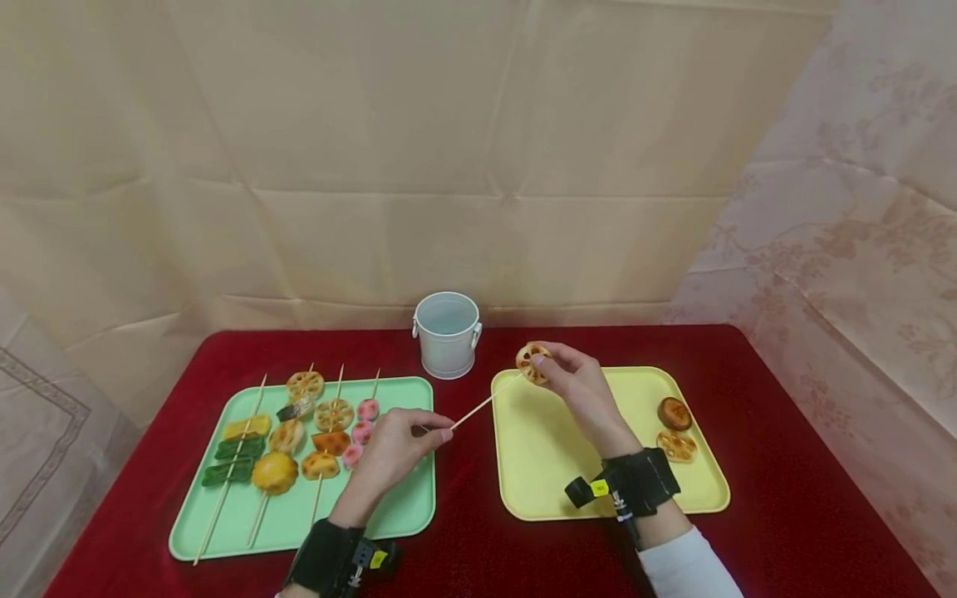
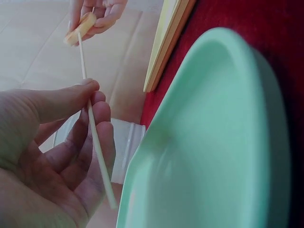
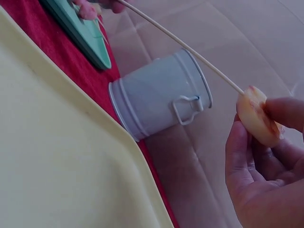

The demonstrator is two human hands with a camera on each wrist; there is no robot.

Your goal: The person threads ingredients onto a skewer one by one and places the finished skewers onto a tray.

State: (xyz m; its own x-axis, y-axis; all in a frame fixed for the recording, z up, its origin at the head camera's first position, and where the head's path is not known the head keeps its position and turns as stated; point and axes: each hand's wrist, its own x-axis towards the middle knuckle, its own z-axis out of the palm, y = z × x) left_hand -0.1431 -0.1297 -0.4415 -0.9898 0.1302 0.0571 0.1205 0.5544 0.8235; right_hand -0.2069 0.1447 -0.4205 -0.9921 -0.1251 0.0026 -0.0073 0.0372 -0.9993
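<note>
Between thumb and fingers, my left hand (image 1: 396,448) pinches a thin wooden skewer (image 1: 486,407) near its lower end, just off the right side of the green tray (image 1: 407,507). My right hand (image 1: 586,394) holds a lotus root slice (image 1: 533,363) by its edges, above the back left corner of the yellow tray (image 1: 538,490). In the right wrist view the skewer's tip meets the rim of the lotus root slice (image 3: 259,116). The left wrist view shows the skewer (image 2: 97,142) running across the left fingers, its lower end bare.
Several filled skewers lie on the green tray, among them one with pink balls (image 1: 362,432) and one with green pieces (image 1: 238,448). A white bucket (image 1: 447,336) stands behind, between the trays. A mushroom (image 1: 674,413) and another lotus slice (image 1: 676,446) lie at the yellow tray's right.
</note>
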